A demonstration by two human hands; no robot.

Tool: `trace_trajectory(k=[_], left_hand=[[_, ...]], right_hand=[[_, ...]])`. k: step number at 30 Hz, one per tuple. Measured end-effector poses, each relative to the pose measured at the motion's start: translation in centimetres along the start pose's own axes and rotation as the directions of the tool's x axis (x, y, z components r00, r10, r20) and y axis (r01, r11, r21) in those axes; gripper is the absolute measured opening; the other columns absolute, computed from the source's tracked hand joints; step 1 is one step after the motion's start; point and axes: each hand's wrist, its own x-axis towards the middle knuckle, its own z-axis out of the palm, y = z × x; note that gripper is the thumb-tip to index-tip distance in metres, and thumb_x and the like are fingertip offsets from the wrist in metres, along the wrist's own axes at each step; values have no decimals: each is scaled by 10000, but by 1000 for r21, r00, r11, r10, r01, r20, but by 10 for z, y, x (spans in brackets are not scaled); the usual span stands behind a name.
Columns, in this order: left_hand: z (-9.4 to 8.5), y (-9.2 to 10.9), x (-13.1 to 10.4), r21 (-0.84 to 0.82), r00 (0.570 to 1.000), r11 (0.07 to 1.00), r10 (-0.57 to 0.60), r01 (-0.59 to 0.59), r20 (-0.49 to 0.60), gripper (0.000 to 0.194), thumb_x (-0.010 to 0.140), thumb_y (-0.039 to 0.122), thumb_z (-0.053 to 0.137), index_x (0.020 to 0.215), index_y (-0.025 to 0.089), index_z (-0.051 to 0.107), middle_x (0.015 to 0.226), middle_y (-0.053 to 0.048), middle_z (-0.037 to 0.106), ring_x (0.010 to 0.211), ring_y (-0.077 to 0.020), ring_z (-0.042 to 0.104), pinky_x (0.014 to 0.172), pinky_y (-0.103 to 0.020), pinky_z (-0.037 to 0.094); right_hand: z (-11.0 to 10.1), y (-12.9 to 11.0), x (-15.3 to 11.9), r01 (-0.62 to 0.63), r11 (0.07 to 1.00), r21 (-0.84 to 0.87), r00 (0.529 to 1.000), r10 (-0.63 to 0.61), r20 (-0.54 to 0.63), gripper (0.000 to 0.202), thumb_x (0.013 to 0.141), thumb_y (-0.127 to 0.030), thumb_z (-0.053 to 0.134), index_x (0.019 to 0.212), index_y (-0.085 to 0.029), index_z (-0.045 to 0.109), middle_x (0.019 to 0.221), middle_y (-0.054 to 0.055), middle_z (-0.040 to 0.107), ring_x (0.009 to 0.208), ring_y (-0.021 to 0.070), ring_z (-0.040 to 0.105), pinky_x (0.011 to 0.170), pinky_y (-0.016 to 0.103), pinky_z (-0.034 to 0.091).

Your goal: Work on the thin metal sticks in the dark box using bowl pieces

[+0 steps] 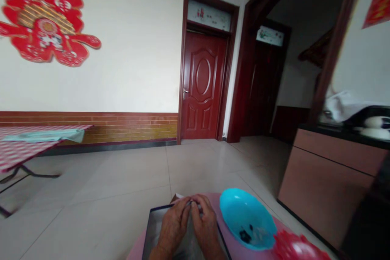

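My left hand [174, 222] and my right hand [204, 220] meet over a shallow dark-rimmed tray [153, 220]. Thumbs and fingertips of both are pinched together, and whatever sits between them is too small to make out. Just right of my right hand stands a bright blue bowl [233, 207]. Inside it lie some small black pieces [244, 235] and a clear, plastic-looking piece [260, 235]. Tray and bowl both rest on a pink round surface [213, 200].
A shiny red object with a frilled edge [297, 248] is beside the bowl. At left is a folding table [18, 150] with a checked top and a pale green cloth [45, 135]. A brown cabinet [332, 166] stands at right. The red door [202, 85] is closed.
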Motion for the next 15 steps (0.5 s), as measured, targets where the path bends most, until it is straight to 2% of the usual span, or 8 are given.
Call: trace_trajectory(k=[4, 7, 9, 11, 13, 15], left_hand=[[-1, 1, 3, 66, 1000, 998, -11, 12, -9, 291, 666, 205, 713, 936, 312, 699, 1020, -37, 708, 987, -222, 636, 949, -294, 446], [0, -1, 4, 124, 1000, 992, 23, -24, 10, 278, 680, 228, 694, 941, 324, 695, 989, -27, 717, 940, -216, 654, 906, -288, 474], [1, -4, 5, 127, 999, 991, 47, -48, 11, 250, 679, 231, 699, 909, 328, 699, 968, -20, 722, 938, -213, 656, 911, -281, 471], [0, -7, 6, 134, 999, 990, 52, -53, 11, 236, 676, 226, 708, 890, 325, 703, 972, -16, 722, 954, -210, 652, 934, -279, 457], [-1, -11, 6, 152, 999, 987, 46, -48, 19, 232, 677, 220, 713, 886, 322, 705, 986, -14, 719, 967, -211, 647, 963, -288, 438], [-1, -15, 6, 152, 999, 988, 29, -32, 22, 225, 680, 214, 714, 876, 324, 706, 993, -11, 718, 972, -214, 645, 989, -301, 419]], right_hand=[[-7, -8, 15, 8, 997, -78, 999, -11, -40, 232, 806, -262, 461, 916, -188, 652, 918, 71, 678, 868, 174, 626, 746, 271, 512], [-27, -4, 38, 13, 980, -198, 1000, -12, 4, 265, 782, -216, 448, 926, -184, 668, 924, 63, 694, 864, 170, 635, 733, 261, 508], [-50, 5, 53, 30, 922, -385, 994, 14, 111, 289, 767, -173, 432, 901, -199, 687, 922, 46, 709, 863, 159, 638, 768, 254, 489], [-80, 19, 64, 67, 819, -570, 969, 83, 233, 283, 729, -133, 452, 805, -228, 708, 855, 19, 722, 825, 156, 641, 786, 253, 467], [-113, 35, 67, 55, 762, -645, 959, 140, 248, 261, 671, -88, 479, 669, -227, 700, 727, 16, 715, 745, 175, 639, 761, 275, 458], [-142, 51, 64, 42, 706, -707, 951, 189, 245, 250, 631, -53, 483, 592, -207, 675, 684, 30, 704, 736, 188, 634, 762, 287, 442]])
